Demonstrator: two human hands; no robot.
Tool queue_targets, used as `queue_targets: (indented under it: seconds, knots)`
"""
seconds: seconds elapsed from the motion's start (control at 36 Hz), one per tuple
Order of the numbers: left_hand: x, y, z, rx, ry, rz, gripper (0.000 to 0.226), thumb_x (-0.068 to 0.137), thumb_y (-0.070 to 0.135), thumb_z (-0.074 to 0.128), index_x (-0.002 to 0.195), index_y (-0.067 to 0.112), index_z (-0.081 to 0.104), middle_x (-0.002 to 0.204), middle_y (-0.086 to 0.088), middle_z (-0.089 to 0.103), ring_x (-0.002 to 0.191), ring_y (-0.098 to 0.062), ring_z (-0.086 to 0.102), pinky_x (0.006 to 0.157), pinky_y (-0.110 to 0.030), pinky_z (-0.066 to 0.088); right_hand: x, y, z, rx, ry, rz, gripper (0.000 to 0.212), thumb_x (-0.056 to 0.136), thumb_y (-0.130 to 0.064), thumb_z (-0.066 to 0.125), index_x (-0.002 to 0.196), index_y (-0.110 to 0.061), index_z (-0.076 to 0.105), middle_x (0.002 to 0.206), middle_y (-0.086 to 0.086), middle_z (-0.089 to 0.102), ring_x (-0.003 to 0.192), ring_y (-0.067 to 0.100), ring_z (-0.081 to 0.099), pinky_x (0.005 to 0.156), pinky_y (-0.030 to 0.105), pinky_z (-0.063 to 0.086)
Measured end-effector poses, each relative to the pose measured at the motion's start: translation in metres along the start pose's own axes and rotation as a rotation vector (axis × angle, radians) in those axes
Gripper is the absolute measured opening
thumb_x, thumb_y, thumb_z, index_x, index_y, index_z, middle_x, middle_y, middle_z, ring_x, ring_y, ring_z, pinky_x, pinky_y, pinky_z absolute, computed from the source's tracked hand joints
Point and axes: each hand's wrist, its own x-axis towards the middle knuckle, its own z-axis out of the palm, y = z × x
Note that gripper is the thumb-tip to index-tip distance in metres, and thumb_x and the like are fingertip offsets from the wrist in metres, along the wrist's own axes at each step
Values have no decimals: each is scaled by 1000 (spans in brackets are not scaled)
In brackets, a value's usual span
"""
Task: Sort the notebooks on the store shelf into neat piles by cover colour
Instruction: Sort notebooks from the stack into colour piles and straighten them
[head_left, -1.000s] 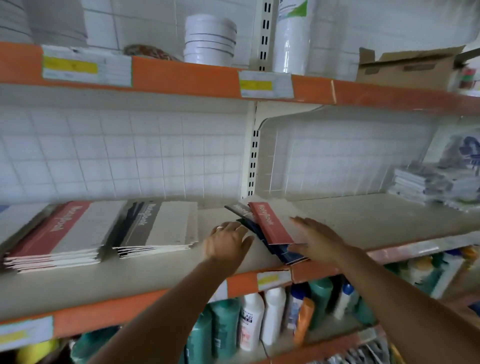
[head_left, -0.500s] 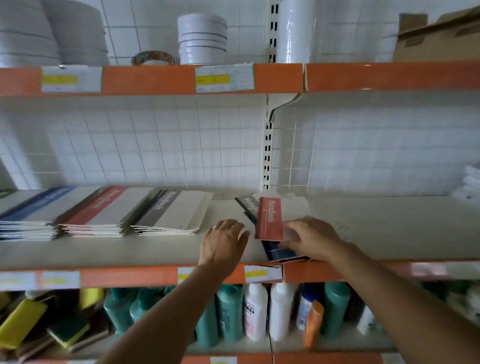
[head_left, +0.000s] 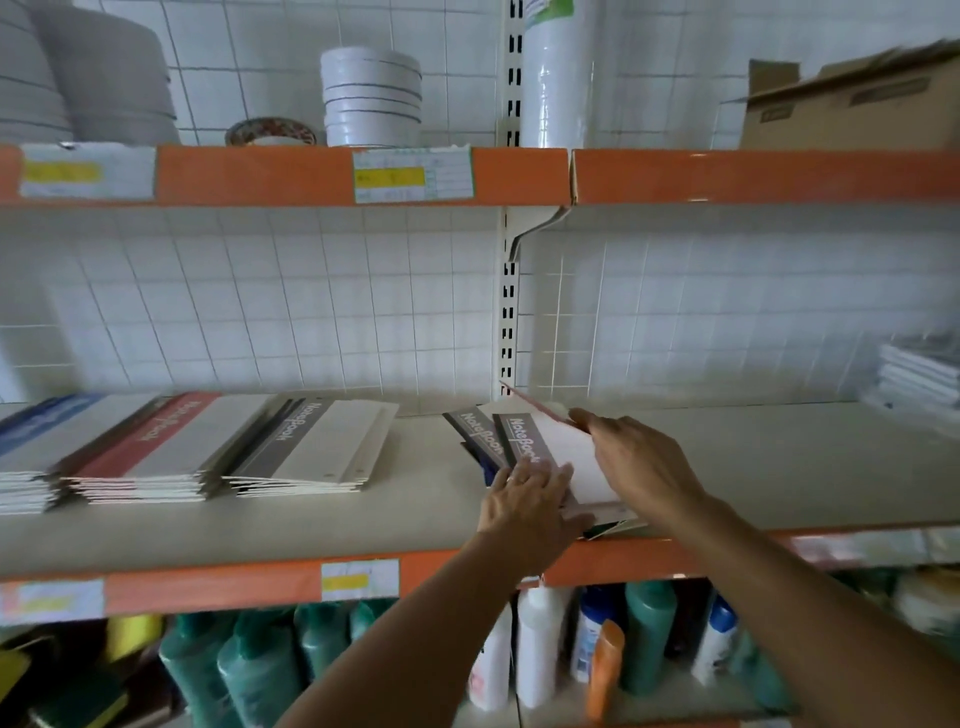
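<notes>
With your right hand (head_left: 641, 470) gripping the thin, floppy red notebook (head_left: 574, 462) by its edge, support the unsorted pile (head_left: 485, 441) under your flat left hand (head_left: 530, 501).

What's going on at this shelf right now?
A person is sorting notebooks by cover colour. The right hand lifts a red-covered notebook up off a small mixed heap, while the left hand rests on the heap's near edge. To the left on the same shelf lie three sorted piles: blue, red and grey.
</notes>
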Motion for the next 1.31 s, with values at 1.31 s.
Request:
queue_targets:
  seconds: [1.31]
  knots:
    - [-113, -175, -80, 177, 272, -345, 49, 102, 12, 31, 147, 30, 34, 154, 9, 30, 141, -8, 27, 106, -23, 33, 37, -97, -4, 210, -53, -57, 60, 100, -8, 38, 148, -41, 24, 153, -14, 32, 135, 9, 40, 101, 24, 39]
